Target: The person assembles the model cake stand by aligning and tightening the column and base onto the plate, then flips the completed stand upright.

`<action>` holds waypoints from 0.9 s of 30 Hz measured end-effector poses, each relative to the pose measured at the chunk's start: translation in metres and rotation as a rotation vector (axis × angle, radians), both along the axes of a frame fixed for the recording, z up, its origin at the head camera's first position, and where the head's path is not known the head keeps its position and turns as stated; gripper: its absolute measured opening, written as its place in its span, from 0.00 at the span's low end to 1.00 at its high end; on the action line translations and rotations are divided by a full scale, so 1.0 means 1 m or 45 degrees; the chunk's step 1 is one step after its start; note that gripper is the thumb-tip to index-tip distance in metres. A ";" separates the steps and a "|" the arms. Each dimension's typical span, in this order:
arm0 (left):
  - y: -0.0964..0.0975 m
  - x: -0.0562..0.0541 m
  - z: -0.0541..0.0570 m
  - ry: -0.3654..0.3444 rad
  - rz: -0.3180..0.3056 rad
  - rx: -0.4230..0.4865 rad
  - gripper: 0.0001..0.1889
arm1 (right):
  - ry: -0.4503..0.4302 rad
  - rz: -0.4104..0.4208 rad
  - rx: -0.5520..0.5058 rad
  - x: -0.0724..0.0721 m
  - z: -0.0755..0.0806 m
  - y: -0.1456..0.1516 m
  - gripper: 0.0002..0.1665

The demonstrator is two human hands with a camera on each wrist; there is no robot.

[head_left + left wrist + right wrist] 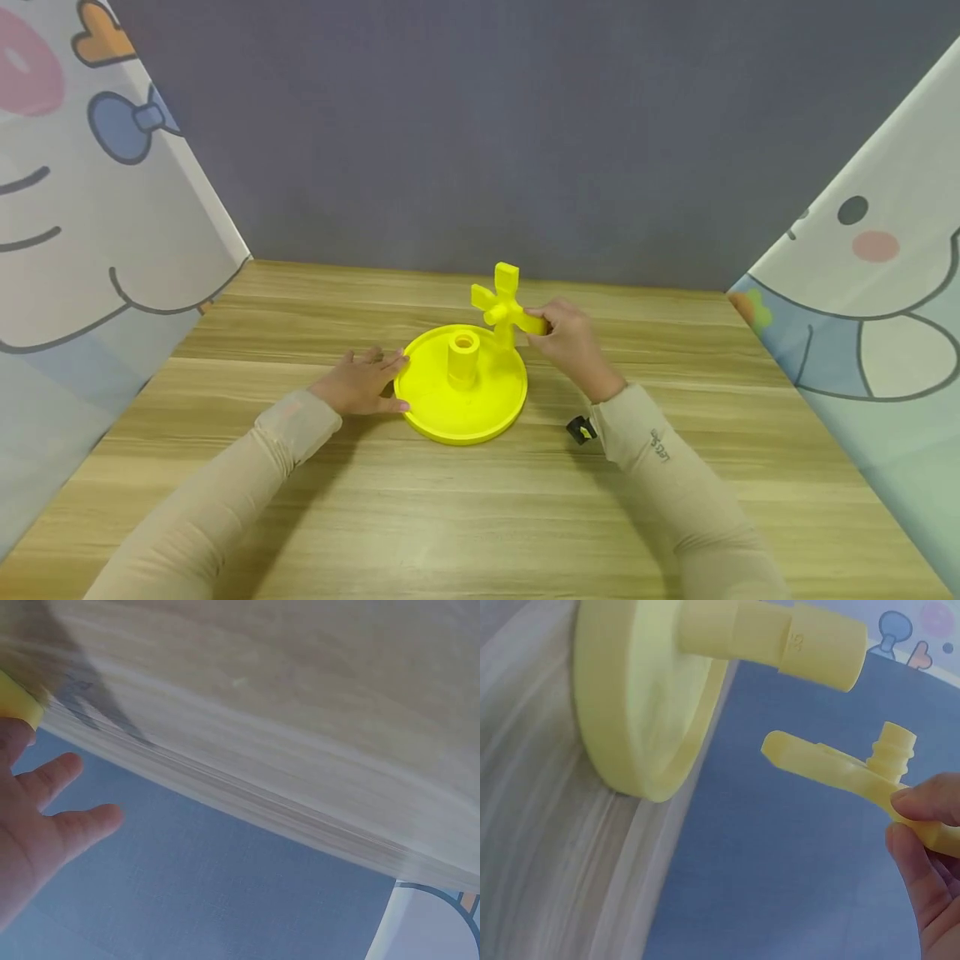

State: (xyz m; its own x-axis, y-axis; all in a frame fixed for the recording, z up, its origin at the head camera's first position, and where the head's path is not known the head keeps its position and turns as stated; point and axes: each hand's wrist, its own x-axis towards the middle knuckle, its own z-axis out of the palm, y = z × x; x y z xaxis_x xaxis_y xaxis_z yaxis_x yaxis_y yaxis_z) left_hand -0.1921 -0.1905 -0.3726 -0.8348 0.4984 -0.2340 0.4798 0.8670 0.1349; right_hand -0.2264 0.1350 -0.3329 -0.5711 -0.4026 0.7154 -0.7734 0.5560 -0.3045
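A round yellow tray-like base [427, 408] with a raised rim lies on the wooden table. From its middle rises a hollow yellow post [462, 362], with a stepped collar showing in the right wrist view. My left hand [360, 383] rests at the base's left rim, fingers spread and touching it. My right hand [573, 337] pinches one arm of a yellow cross-shaped piece [507, 287] between thumb and fingers. That piece is held above the base's back right edge, apart from the post. A short ridged stub [891, 752] sticks out of its hub in the right wrist view.
A small black object [581, 430] hangs by the right sleeve cuff. The wooden tabletop [420, 525] ends at a dark grey back panel [465, 142]. Cartoon-printed panels [862, 250] stand at both sides.
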 end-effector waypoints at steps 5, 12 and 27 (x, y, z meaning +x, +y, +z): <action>0.000 0.002 0.001 0.001 -0.013 0.000 0.45 | 0.095 0.088 0.044 0.003 0.002 -0.009 0.19; 0.001 0.003 0.003 0.006 -0.020 0.008 0.44 | 0.150 0.128 0.146 0.006 0.003 -0.018 0.19; -0.001 -0.002 0.000 0.017 -0.026 -0.005 0.45 | 0.338 0.121 0.326 0.006 -0.005 -0.025 0.20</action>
State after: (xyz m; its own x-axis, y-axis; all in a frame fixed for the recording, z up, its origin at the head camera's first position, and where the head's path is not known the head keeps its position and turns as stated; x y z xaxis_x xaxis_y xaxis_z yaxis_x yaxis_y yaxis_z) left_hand -0.1942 -0.1913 -0.3727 -0.8274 0.5147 -0.2248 0.4995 0.8573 0.1248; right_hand -0.2200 0.1103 -0.3382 -0.3312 -0.6297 0.7027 -0.8583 0.5104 0.0529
